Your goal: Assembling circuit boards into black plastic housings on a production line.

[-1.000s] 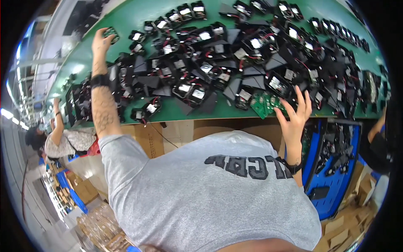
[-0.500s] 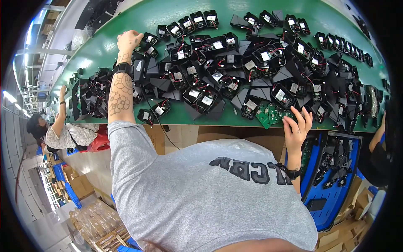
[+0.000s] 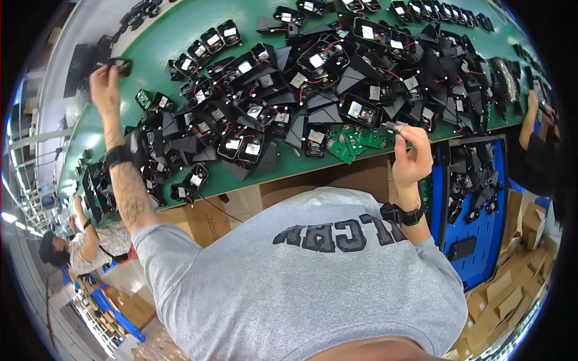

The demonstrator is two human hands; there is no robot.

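The left hand (image 3: pixel 103 81) is stretched far out over the green table (image 3: pixel 180 27), its fingers closed on a small black housing (image 3: pixel 120 64) at the fingertips. The housing juts from the grip toward the table's middle, its long axis running roughly across the picture; it is blurred, so which face is up cannot be told. Just beyond the grip, toward the table's middle, lies a row of black housings with white labels (image 3: pixel 208 42).

The right hand (image 3: pixel 412 157) is raised at the near edge of the table, thumb and fingers pinched narrow on a small grey metal part (image 3: pixel 394 126). The part sticks out of the pinch to the person's left, long axis near level. Just beside that tip, and slightly lower, lie green circuit boards (image 3: pixel 355 141) on the table; past them spreads a heap of black housings with red wires (image 3: pixel 337 66). Below the right wrist, which wears a black band (image 3: pixel 409 215), stands a blue bin (image 3: pixel 475 240) of black parts.
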